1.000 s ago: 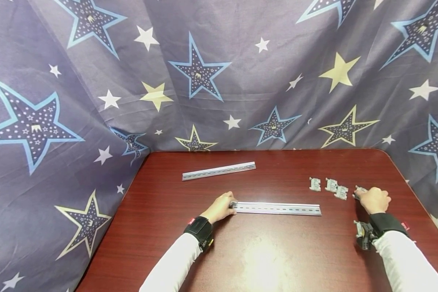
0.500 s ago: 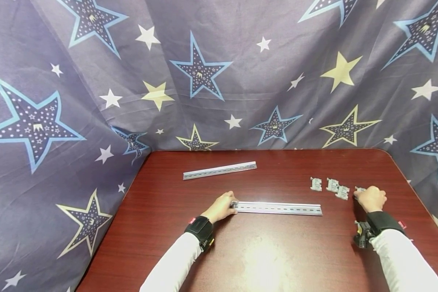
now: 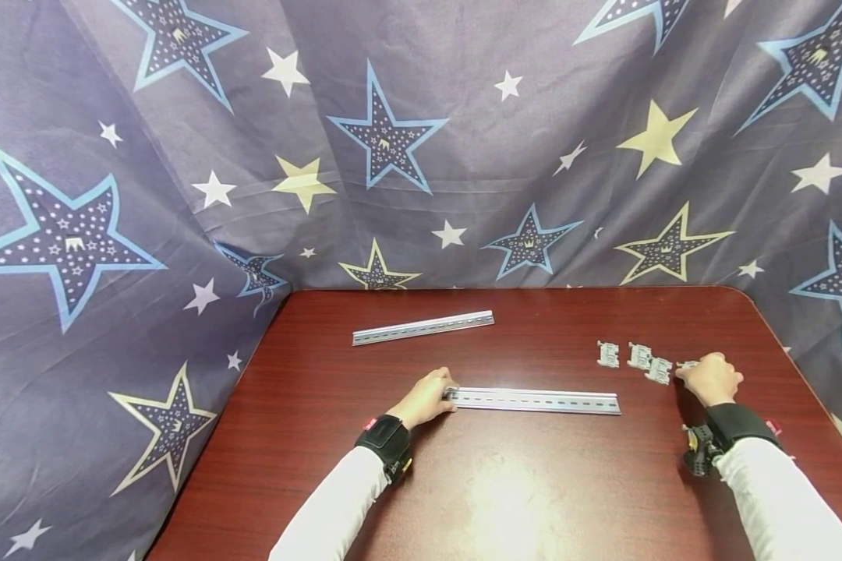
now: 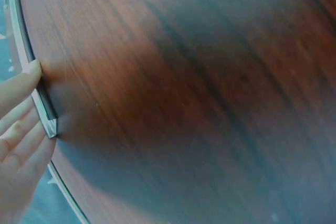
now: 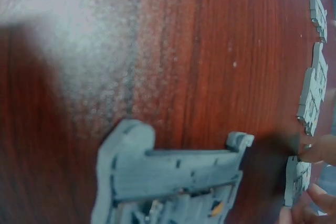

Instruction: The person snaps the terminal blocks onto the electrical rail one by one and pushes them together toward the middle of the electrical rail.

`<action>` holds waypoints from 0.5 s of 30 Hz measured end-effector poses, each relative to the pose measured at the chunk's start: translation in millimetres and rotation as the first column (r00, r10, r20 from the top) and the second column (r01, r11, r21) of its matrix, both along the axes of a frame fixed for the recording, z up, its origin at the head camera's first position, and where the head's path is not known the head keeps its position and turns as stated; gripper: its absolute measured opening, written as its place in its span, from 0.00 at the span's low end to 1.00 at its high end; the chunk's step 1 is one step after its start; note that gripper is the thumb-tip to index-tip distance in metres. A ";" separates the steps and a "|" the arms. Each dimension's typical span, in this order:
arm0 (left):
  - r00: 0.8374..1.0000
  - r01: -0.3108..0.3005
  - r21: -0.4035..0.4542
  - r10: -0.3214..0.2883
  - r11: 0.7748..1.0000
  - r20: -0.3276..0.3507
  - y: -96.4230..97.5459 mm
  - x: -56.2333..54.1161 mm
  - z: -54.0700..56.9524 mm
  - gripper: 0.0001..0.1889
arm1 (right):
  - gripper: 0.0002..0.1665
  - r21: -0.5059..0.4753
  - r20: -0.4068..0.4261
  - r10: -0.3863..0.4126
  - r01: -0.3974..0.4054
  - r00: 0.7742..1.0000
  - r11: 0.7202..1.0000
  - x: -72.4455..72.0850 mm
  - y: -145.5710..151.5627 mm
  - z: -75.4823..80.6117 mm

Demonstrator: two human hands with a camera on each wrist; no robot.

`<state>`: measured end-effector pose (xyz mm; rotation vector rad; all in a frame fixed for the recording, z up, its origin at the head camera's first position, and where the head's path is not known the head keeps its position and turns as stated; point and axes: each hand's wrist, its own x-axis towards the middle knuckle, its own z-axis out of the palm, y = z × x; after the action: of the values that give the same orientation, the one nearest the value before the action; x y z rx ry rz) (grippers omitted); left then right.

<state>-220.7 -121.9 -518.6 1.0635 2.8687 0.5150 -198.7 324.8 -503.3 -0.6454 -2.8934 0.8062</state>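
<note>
My left hand (image 3: 424, 400) grips the left end of a silver slotted DIN rail (image 3: 533, 400) lying across the middle of the table. In the left wrist view, the thumb is on one side of the rail's end (image 4: 51, 124) and the fingers are on the other. At the right, my right hand (image 3: 712, 379) pinches a grey DIN-rail terminal block (image 5: 298, 179), mostly covered by the hand in the head view. Left of that hand lie several similar terminal blocks (image 3: 608, 354). Another block (image 5: 173, 182) looms close to the right wrist camera, partly cut off.
A second slotted rail (image 3: 423, 327) lies slightly slanted farther back on the reddish-brown table (image 3: 309, 467). A star-patterned cloth (image 3: 421, 218) hangs behind and beside the table. Each wrist wears a black strap (image 3: 384, 444) with a camera.
My right hand has shifted slightly left, and the visible part of the block at its fingertips has changed its angle. The left hand and both rails stay in place.
</note>
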 end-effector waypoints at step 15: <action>1.000 0.004 0.004 -0.004 1.000 0.001 -0.2 -0.1 -0.7 0.10 | 0.14 0.030 -0.080 0.055 -0.053 0.995 0.998 0.4 6.0 5.0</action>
<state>-220.8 -122.1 -519.3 1.0691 2.8651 0.5206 -198.3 330.8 -498.3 -0.5209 -2.8546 0.7771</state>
